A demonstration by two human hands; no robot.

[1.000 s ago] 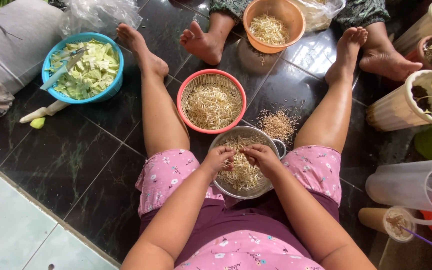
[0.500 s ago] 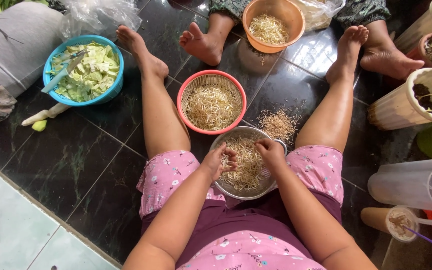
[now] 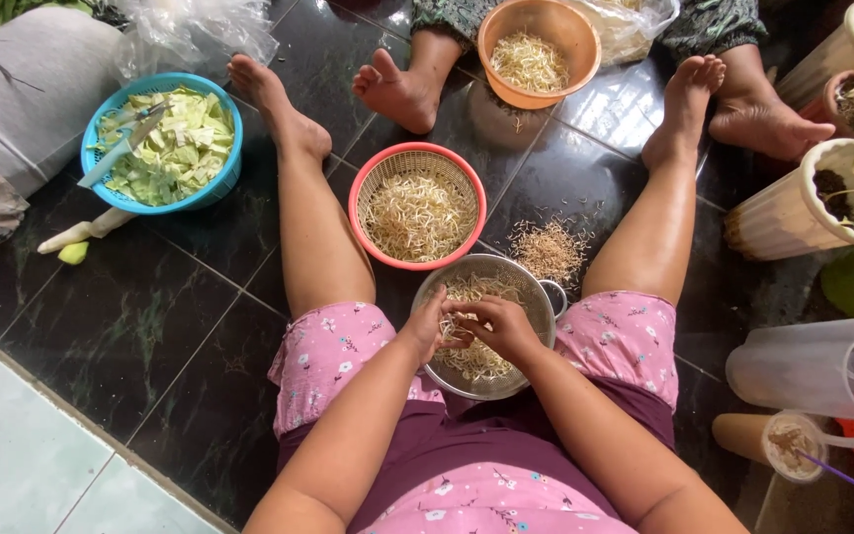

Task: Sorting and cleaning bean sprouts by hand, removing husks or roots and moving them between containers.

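My left hand [image 3: 425,331] and right hand [image 3: 498,324] meet over metal strainer [image 3: 536,297] between my thighs; fingers pinched shut on bean sprouts [image 3: 459,326]. Pink basket [image 3: 360,203] just beyond strainer.

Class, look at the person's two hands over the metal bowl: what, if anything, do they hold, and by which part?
Both the left hand and right hand pinch bean sprouts between their fingertips above the metal strainer bowl; which part of the sprouts cannot be told.

Soft even daylight, faint sheen on dark floor tiles [image 3: 101,326], sharp focus, perhaps slight wide-angle edge stretch
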